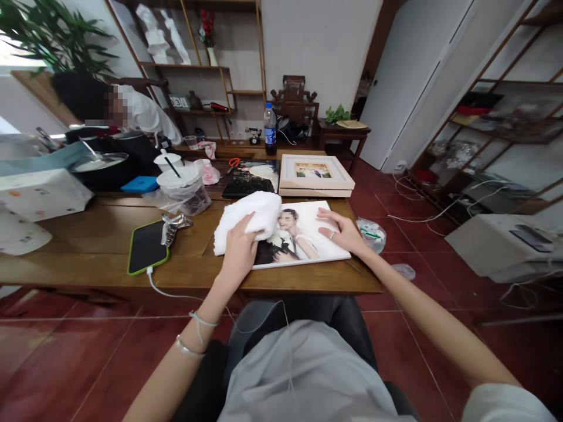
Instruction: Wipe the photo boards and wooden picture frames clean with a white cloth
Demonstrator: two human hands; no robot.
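A folded white towel (246,221) lies over the left part of a photo album (323,240), which shows a couple on its face. My left hand (241,249) grips the near edge of the towel; part of its fingers is hidden. On the album's right side rests my right hand (343,230), fingers spread and laid on its surface, with a ring on one finger. Just behind the album are a dark photo album (250,180) and a stack of white picture frames (314,189).
At left lie a charging phone (147,247) with its cable, a bagged drink cup (178,179), a blue box (139,184) and a tissue box (41,196). A water bottle (270,132) stands at the back. Another person (143,111) bends over the table's far left.
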